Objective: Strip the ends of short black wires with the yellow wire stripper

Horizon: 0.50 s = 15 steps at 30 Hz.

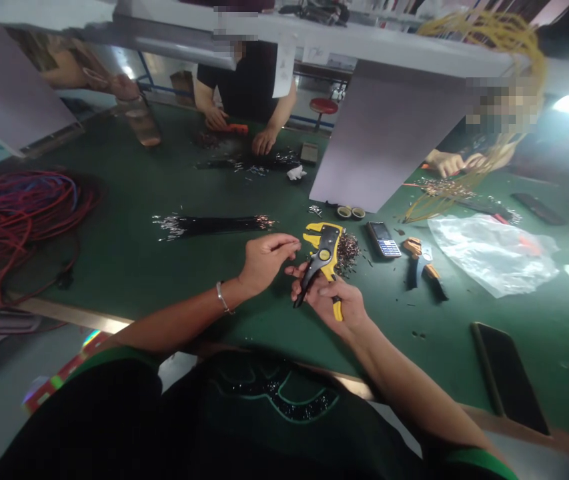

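Observation:
My right hand (339, 303) grips a yellow and black wire stripper (325, 255) by its handles, with the jaws pointing up and to the left. Close to those jaws, my left hand (269, 261) has its thumb and fingers pinched together. Anything between those fingertips is too small to make out. A bundle of black wires (219, 225) lies beyond my left hand, silvery tips at its left end and coppery tips at its right. Behind the stripper is a heap of short dark and coppery wire bits (348, 253), partly hidden by the tool.
Right of the heap lie a keypad phone (383, 240), orange-handled pliers (424, 267), a clear plastic bag (497, 257) and a dark smartphone (509, 377). Red and blue cable coils (19, 210) cover the left side. Across the green table (174, 180), co-workers' hands handle wires. A grey upright panel (389, 133) stands between.

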### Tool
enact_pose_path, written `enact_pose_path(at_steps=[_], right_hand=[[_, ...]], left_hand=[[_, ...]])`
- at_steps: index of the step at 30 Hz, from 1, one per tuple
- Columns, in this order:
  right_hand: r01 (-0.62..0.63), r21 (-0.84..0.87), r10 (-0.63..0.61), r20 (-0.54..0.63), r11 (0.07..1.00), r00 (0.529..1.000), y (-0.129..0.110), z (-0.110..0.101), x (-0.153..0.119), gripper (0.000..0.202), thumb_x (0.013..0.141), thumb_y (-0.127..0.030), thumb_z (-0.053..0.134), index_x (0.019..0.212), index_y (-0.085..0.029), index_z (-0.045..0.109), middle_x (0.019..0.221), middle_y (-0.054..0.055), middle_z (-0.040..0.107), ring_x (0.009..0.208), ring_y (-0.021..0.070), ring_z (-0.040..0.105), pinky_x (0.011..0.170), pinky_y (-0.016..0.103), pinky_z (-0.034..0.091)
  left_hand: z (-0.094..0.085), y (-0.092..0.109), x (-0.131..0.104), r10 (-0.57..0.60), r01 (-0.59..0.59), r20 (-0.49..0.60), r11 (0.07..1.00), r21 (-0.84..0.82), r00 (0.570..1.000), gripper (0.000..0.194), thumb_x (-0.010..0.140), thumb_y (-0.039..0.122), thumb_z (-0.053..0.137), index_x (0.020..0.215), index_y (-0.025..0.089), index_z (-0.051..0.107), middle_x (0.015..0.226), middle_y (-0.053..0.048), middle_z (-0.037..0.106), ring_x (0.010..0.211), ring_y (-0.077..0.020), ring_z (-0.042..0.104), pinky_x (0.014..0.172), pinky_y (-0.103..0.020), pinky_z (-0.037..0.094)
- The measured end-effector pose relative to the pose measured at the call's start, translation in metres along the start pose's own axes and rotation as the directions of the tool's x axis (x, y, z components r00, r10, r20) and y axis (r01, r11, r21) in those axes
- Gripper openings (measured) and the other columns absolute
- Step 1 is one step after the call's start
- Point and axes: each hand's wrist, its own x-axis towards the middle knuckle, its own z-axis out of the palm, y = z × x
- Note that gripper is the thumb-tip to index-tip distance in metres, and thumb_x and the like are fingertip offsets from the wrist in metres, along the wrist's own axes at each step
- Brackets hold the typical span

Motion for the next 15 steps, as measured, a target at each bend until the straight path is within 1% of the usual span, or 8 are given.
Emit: enact_pose_path(at_steps=[3, 6, 10, 12, 15], right_hand=[[0.019, 0.019, -0.018, -0.037, 1.000, 0.999, 0.000, 0.000, 0.001, 0.039, 0.059, -0.016, 0.053, 0.096, -0.018, 0.063, 0.097, 0.009, 0.067, 0.078, 0.0232, 0.061, 0.070, 0.043, 0.052], [0.055, 0.023, -0.053, -0.099, 0.998, 0.994, 0.001, -0.002, 0.004, 0.033, 0.061, -0.015, 0.056, 0.093, -0.018, 0.062, 0.088, 0.006, 0.066, 0.076, 0.0223, 0.062, 0.067, 0.040, 0.053], [0.116, -0.010, -0.117, -0.143, 0.993, 0.983, 0.007, -0.002, 0.007, 0.026, 0.063, -0.019, 0.063, 0.089, -0.018, 0.062, 0.083, 0.004, 0.066, 0.067, 0.0196, 0.061, 0.062, 0.036, 0.054], [0.142, -0.027, -0.144, -0.160, 0.990, 0.976, 0.010, -0.001, 0.009, 0.025, 0.062, -0.019, 0.066, 0.087, -0.017, 0.062, 0.080, 0.003, 0.065, 0.061, 0.0178, 0.059, 0.060, 0.034, 0.053], [0.178, -0.065, -0.187, -0.189, 0.982, 0.964, 0.014, 0.001, 0.011, 0.025, 0.061, -0.018, 0.068, 0.085, -0.017, 0.062, 0.075, 0.001, 0.064, 0.057, 0.0157, 0.058, 0.057, 0.031, 0.050]], left_hand=[[0.001, 0.002, -0.004, 0.055, -0.055, 0.011, 0.998, 0.032, 0.998, 0.007, 0.076, 0.023, 0.069, 0.079, 0.019, 0.074, 0.065, 0.000, 0.070, 0.059, -0.0119, 0.064, 0.062, -0.024, 0.051], [0.001, 0.005, -0.009, 0.113, -0.116, 0.056, 0.991, 0.064, 0.992, 0.007, 0.076, 0.023, 0.068, 0.078, 0.020, 0.074, 0.067, -0.001, 0.072, 0.061, -0.0134, 0.066, 0.064, -0.025, 0.053], [0.002, 0.012, -0.016, 0.156, -0.165, 0.086, 0.980, 0.108, 0.984, 0.008, 0.077, 0.023, 0.066, 0.076, 0.024, 0.074, 0.070, -0.001, 0.073, 0.065, -0.0152, 0.067, 0.066, -0.027, 0.055], [0.003, 0.015, -0.018, 0.127, -0.134, 0.082, 0.987, 0.085, 0.989, 0.008, 0.077, 0.023, 0.066, 0.076, 0.024, 0.074, 0.069, 0.000, 0.072, 0.062, -0.0150, 0.067, 0.062, -0.026, 0.055], [0.005, 0.020, -0.022, 0.027, -0.027, 0.085, 1.000, 0.009, 0.996, 0.008, 0.075, 0.023, 0.066, 0.076, 0.024, 0.074, 0.064, 0.001, 0.069, 0.054, -0.0139, 0.064, 0.049, -0.024, 0.053]])
